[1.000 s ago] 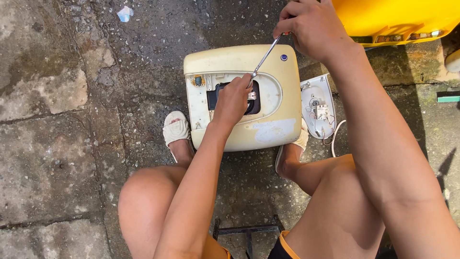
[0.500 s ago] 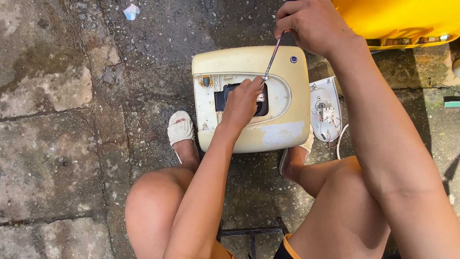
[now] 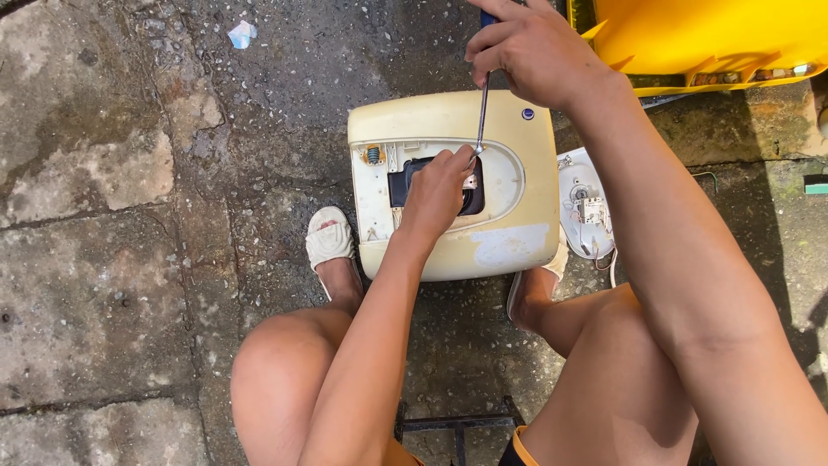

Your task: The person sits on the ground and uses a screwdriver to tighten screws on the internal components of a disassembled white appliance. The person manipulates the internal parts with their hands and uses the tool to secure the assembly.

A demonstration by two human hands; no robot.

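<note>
Screwdriver (image 3: 481, 116): shaft gripped in my right hand (image 3: 535, 56), handle hidden, tip at cream appliance housing (image 3: 517, 185) on the paving between my feet. Left hand (image 3: 438, 194) pinches something at the opening; fingertips obscured.

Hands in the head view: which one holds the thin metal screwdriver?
The right hand grips the thin metal screwdriver from above; the left hand only rests at its tip.

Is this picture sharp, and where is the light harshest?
Head view: sharp throughout, in strong sunlight; the yellow container is almost glaring; the right hand with its screwdriver and the left hand are crisp; deep shade darkens the ground beneath the legs.
</note>
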